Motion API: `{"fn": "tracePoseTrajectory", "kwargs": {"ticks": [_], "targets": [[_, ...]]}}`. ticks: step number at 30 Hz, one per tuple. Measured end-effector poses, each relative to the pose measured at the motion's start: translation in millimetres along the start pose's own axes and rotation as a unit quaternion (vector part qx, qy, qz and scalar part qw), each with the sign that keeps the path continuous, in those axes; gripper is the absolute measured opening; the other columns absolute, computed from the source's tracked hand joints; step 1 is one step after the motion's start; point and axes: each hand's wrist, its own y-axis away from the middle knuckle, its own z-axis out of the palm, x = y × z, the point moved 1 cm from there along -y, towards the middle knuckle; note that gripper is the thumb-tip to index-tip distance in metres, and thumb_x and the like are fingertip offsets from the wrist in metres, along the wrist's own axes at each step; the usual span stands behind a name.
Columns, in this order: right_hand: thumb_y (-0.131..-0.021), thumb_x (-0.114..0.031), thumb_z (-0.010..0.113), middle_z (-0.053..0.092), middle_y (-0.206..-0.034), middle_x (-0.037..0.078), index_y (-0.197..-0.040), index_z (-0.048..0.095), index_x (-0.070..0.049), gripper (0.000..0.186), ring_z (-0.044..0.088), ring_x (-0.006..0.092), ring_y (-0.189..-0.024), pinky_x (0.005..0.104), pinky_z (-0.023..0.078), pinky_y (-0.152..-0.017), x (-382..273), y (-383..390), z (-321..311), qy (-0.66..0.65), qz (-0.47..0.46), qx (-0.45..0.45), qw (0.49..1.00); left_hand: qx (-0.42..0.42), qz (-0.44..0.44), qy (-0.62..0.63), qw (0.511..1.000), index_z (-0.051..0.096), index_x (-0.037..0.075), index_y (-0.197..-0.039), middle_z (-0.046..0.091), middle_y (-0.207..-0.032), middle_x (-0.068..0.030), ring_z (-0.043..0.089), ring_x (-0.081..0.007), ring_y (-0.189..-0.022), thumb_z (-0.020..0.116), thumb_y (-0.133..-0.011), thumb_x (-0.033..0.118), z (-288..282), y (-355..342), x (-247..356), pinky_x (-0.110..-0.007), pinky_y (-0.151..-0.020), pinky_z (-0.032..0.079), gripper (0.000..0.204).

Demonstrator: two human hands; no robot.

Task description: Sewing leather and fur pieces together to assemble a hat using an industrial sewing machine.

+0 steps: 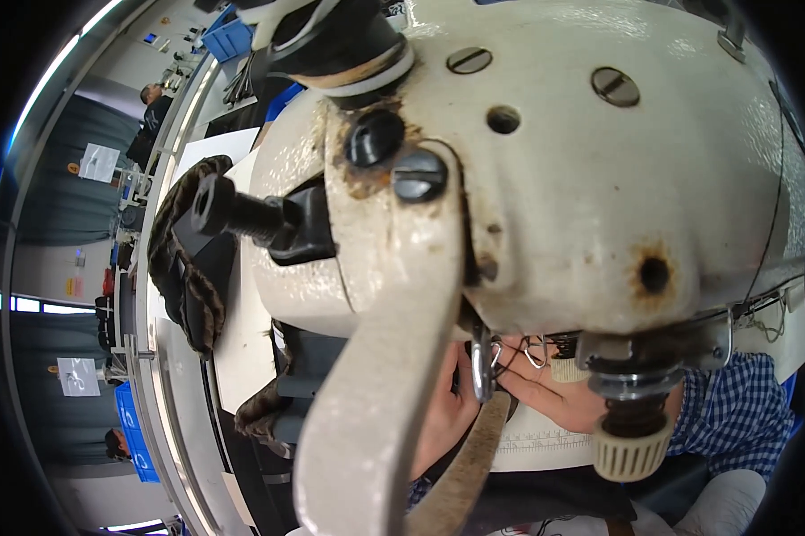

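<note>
A white sewing machine head (554, 179) with rust-stained holes fills most of the view, close to me. My left hand (443, 424) is behind its curved white lever (367, 393), fingers bent inward and partly covered. From the right, my right hand (550, 397) reaches in under the machine head, its fingers drawn together beside a metal hook (482, 366) and thin dark thread. The fingertips of both hands nearly meet, and what they grip is hidden. Left of the hands lies a dark fabric piece with brown fur edging (268, 406), partly covered by the lever.
A second dark, fur-trimmed piece (188, 268) lies on the white table at the left. A ribbed cream knob on a spring (632, 451) hangs below the machine head. Blue bins (226, 36) and a person in dark clothes (155, 116) are farther off.
</note>
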Motion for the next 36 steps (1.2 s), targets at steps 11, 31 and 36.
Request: {"fn": "tracePoseTrajectory", "kwargs": {"ticks": [11,31,36], "targets": [[-0.086,-0.019,0.069,0.066,-0.083,0.01,-0.093,0.069,-0.002,0.018,0.064,0.0304,-0.103,0.0387,0.054,-0.099,1,-7,-27,0.031,-0.033,-0.071,0.996,-0.044,0.033,0.036,0.998,0.069,0.013,-0.113,0.065,-0.079,-0.0102,0.062,-0.0277,-0.074,0.078,-0.081,0.008,-8,-10,3,-0.038,-0.069,0.048,0.033],[-0.081,-0.014,0.066,0.068,-0.105,0.012,-0.111,0.07,0.0,0.033,0.064,0.0286,-0.107,0.0373,0.054,-0.099,0,-19,-28,0.041,-0.032,-0.093,0.994,0.028,0.005,-0.003,1.0,0.066,0.0,-0.09,0.065,-0.084,-0.0135,0.062,-0.0332,-0.073,0.079,-0.078,0.0,-19,-21,13,-0.039,-0.065,0.049,0.018],[-0.08,-0.014,0.065,0.068,-0.11,0.013,-0.108,0.069,0.003,0.032,0.061,0.0264,-0.112,0.0354,0.052,-0.1,4,-15,-24,0.01,-0.032,-0.089,0.996,-0.004,0.048,0.011,0.999,0.069,0.0,-0.095,0.066,-0.091,-0.0143,0.063,-0.0299,-0.076,0.075,-0.08,-0.004,-21,-23,9,-0.037,-0.067,0.05,0.016]]}}
